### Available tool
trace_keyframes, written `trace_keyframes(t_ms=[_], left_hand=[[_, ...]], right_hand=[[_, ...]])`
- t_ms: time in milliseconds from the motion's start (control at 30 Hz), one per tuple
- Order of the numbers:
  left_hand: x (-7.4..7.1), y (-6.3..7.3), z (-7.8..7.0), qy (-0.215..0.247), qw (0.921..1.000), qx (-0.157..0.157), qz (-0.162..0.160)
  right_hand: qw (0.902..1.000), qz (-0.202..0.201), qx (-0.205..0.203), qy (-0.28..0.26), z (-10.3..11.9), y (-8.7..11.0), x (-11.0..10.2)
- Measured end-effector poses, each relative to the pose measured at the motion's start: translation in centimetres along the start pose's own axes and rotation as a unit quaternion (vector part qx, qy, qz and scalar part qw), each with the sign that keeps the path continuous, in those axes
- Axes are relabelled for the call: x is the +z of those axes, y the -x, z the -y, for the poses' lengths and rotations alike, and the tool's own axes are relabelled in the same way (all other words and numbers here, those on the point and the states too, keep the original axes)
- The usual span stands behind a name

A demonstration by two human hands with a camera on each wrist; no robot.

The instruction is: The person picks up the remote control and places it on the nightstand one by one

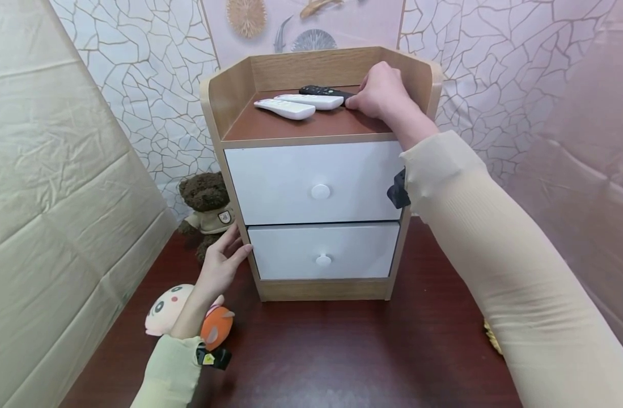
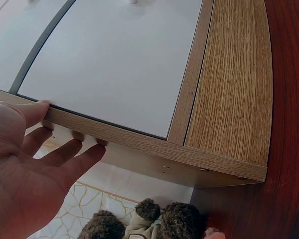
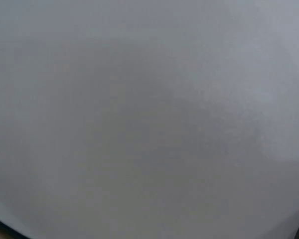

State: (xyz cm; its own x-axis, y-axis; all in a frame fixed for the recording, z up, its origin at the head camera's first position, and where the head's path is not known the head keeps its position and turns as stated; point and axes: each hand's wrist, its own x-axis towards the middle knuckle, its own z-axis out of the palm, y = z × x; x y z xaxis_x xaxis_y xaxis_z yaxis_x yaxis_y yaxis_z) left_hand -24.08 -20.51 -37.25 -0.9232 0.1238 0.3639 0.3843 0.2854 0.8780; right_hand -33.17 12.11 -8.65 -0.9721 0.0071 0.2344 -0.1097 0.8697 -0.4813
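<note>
The right sleeve (image 1: 495,272) stretches up to the right hand (image 1: 380,90), its grip apparently pinching the black remote (image 1: 321,90) atop the nightstand (image 1: 311,170), while the left hand (image 1: 221,266), fingers spread, braces its side; lifting the remote clear likely comes next.

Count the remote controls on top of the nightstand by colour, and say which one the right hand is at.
White remotes: 2, a front one and a rear one
Black remote: 1, touched at its end by the right hand
Total: 3
</note>
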Motion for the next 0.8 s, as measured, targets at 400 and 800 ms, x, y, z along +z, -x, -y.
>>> trace_keyframes(t_ms=[400,800], left_hand=[[0.0,0.1,-0.1,0.004,1.0,0.006,0.001],[0.1,0.1,-0.1,0.019,0.9998,0.006,0.003]], right_hand=[[0.9976,-0.03,-0.029,-0.054,0.1,1.7,-0.7],[0.9771,-0.06,-0.078,-0.189,0.4,7.1,-5.4]])
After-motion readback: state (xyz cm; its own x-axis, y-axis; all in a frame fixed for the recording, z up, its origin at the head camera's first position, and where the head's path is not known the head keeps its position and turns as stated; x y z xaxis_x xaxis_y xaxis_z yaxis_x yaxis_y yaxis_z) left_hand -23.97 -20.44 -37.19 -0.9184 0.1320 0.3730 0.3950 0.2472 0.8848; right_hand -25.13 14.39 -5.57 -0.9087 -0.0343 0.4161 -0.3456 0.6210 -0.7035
